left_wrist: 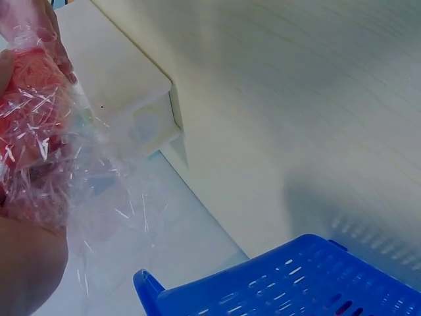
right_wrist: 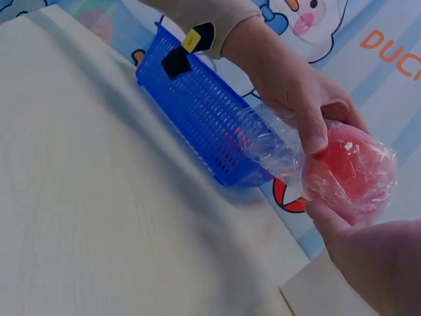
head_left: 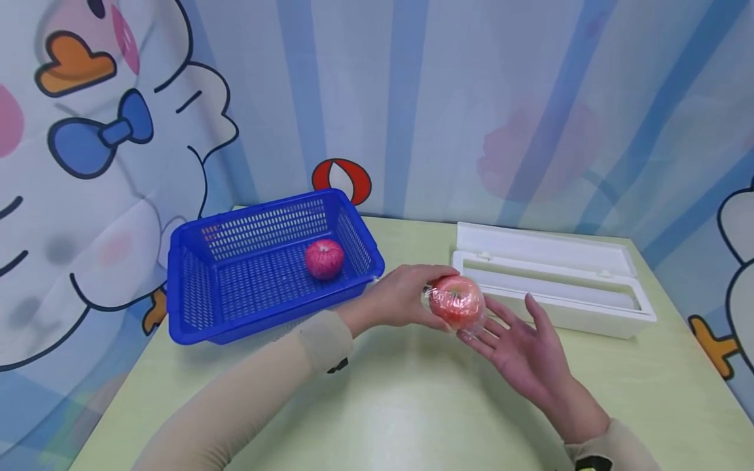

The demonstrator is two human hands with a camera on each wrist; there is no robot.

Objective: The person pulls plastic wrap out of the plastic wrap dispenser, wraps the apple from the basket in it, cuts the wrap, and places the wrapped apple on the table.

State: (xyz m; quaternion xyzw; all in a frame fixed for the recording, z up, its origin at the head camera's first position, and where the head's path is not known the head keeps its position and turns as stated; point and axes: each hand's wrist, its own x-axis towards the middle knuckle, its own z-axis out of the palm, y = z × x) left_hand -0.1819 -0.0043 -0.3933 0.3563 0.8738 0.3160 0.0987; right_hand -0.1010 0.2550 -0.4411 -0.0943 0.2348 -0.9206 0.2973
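Observation:
A red apple (head_left: pixel 456 301) wrapped in clear cling film (right_wrist: pixel 266 145) is held above the table. My left hand (head_left: pixel 406 294) grips it from the left, thumb and fingers curled about its sides. In the right wrist view a loose, crumpled tail of film trails from the apple under the left hand. My right hand (head_left: pixel 524 353) is palm up with fingers spread, its fingertips right at the apple's lower right side. In the left wrist view the film spreads out thin and wrinkled beyond the apple.
A blue plastic basket (head_left: pixel 253 275) stands at the back left, with another red apple (head_left: pixel 324 260) in its right part. At the back right is a long white box (head_left: pixel 589 317), its lid (head_left: pixel 542 248) raised, a white roll (head_left: pixel 548 288) inside. A printed curtain (head_left: pixel 442 118) hangs behind the table.

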